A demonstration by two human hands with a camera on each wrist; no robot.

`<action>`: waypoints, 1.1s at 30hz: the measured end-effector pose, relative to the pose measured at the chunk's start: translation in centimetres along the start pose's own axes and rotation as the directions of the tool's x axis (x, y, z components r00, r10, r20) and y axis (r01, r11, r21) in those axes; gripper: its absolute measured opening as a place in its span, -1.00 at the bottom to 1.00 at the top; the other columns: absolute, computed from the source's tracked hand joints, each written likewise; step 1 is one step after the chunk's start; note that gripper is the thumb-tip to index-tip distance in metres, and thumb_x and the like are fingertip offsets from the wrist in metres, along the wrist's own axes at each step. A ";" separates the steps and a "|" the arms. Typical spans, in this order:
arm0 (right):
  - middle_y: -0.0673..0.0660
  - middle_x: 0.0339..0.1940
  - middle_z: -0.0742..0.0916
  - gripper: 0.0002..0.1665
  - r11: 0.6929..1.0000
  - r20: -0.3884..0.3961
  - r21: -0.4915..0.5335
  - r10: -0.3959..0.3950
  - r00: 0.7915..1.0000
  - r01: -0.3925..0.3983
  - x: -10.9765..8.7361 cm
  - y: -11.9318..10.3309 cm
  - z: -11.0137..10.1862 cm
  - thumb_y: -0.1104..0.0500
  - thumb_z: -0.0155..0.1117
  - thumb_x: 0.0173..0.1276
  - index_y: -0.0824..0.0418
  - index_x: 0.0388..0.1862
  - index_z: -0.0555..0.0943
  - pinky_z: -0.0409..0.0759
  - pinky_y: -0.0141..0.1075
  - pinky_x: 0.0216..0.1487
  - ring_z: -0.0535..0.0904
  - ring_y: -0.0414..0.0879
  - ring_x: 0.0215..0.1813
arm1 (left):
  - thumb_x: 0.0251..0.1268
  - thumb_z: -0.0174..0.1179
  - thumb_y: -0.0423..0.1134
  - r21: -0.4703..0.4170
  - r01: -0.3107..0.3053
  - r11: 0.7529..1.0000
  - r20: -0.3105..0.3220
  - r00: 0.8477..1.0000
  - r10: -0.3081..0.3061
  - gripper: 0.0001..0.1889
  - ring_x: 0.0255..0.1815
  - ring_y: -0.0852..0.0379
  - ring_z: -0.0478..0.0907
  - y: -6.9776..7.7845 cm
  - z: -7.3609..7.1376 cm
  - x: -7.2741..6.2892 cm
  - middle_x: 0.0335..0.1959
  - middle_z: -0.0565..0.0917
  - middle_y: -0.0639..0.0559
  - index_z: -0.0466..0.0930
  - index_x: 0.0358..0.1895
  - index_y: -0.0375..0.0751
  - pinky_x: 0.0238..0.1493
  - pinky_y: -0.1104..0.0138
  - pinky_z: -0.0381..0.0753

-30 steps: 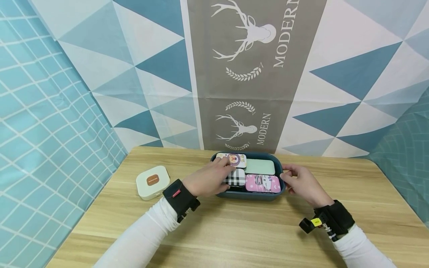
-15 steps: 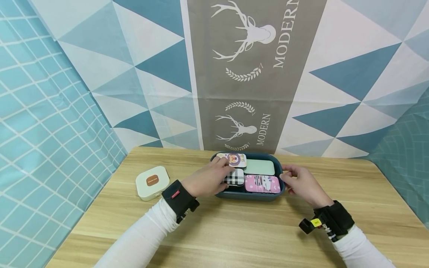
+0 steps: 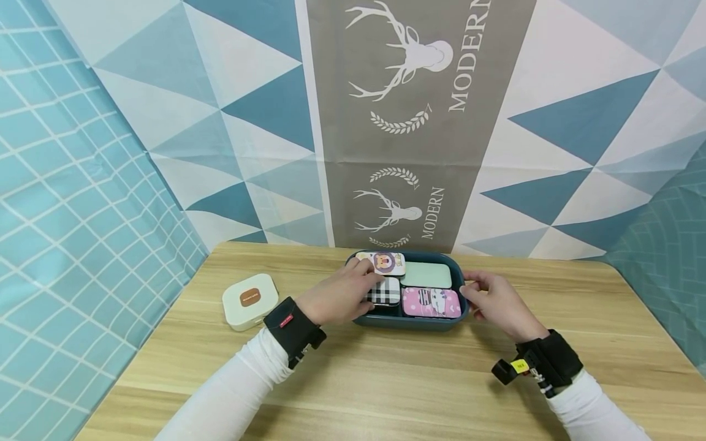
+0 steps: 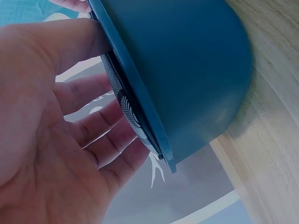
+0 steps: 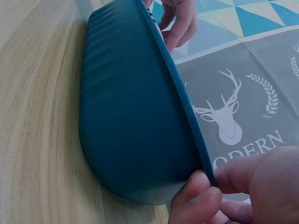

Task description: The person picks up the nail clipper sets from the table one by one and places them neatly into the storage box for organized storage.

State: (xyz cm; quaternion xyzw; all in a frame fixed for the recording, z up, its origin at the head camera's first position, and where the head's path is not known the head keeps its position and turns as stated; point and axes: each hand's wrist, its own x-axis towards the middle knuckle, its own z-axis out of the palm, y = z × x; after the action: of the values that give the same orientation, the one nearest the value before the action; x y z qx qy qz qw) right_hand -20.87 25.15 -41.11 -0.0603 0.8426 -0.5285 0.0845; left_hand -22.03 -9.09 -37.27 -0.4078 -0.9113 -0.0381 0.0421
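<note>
A dark teal oval bin (image 3: 419,324) stands against the back wall, holding several small tins. Inside are a lion-print tin (image 3: 390,264), a mint green tin (image 3: 427,275), a pink cat-print tin (image 3: 432,302) and a black-and-white checked tin (image 3: 386,291). My left hand (image 3: 344,295) grips the checked tin at the bin's left end, thumb on its near side and fingers over the far side. Its left part is hidden under the hand. With thumb and fingers, my right hand (image 3: 499,303) pinches the rim at the bin's right end, as the right wrist view shows the rim (image 5: 198,140) between them.
A cream box (image 3: 250,312) with a brown oval label rests on the wooden table (image 3: 386,386) to the left of the bin. Behind the table hangs a patterned cloth (image 3: 408,141) with deer heads and triangles.
The checked tin has slid slightly left in the bin with my left hand, widening the gap beside the pink tin. My right hand stays at the rim.
</note>
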 end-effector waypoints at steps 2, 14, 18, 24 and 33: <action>0.29 -0.14 0.62 -0.40 1.000 0.001 0.000 0.000 1.000 0.000 0.0 0.0 0.0 0.23 0.14 0.66 0.48 0.55 0.33 0.66 -0.24 -0.36 0.58 0.00 -0.34 | 0.42 0.45 -0.17 -0.004 -0.002 1.000 -0.007 1.000 0.002 -0.46 0.09 -0.02 0.38 0.0 0.0 0.0 0.07 0.54 -0.07 0.59 0.39 -0.24 0.18 0.17 0.48; 0.28 -0.16 0.62 -0.39 1.000 0.007 0.009 -0.014 1.000 0.014 0.0 0.1 -0.1 0.24 0.15 0.66 0.49 0.54 0.33 0.65 -0.24 -0.37 0.57 -0.02 -0.35 | 0.43 0.44 -0.17 -0.027 0.003 1.000 -0.009 1.000 -0.003 -0.46 0.10 0.00 0.37 -0.2 0.2 -0.1 0.10 0.54 -0.05 0.59 0.41 -0.23 0.17 0.18 0.47; 0.28 -0.16 0.62 -0.40 1.000 0.007 0.009 -0.016 1.000 0.016 0.0 0.1 -0.1 0.24 0.15 0.66 0.49 0.54 0.33 0.65 -0.24 -0.37 0.57 -0.02 -0.35 | 0.43 0.44 -0.17 -0.027 0.004 1.000 -0.008 1.000 -0.004 -0.45 0.10 0.00 0.37 -0.1 0.1 -0.1 0.09 0.53 -0.05 0.59 0.41 -0.23 0.19 0.18 0.47; 0.28 -0.15 0.62 -0.39 1.000 0.005 0.003 -0.009 1.000 0.009 0.0 0.0 0.0 0.23 0.15 0.66 0.48 0.55 0.33 0.66 -0.24 -0.36 0.58 0.00 -0.34 | 0.42 0.45 -0.19 -0.026 -0.002 1.000 -0.029 1.000 0.001 -0.47 0.07 -0.02 0.38 0.1 0.0 -0.5 0.07 0.53 -0.06 0.60 0.39 -0.23 0.14 0.18 0.49; 0.28 -0.16 0.61 -0.39 1.000 0.002 0.000 -0.005 1.000 0.005 -0.1 -0.1 0.0 0.23 0.16 0.66 0.48 0.55 0.33 0.66 -0.23 -0.36 0.57 0.00 -0.34 | 0.46 0.41 -0.18 -0.034 -0.002 0.999 -0.071 0.998 0.000 -0.50 0.08 -0.01 0.38 -0.1 0.1 -1.1 0.12 0.53 -0.06 0.59 0.38 -0.22 0.11 0.19 0.49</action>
State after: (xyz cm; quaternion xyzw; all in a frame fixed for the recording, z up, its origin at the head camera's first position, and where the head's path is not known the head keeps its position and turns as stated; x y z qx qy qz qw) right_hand -20.81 25.10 -41.05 -0.0627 0.8423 -0.5287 0.0841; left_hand -21.35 -9.99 -37.51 -0.4073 -0.9083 -0.0680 0.0673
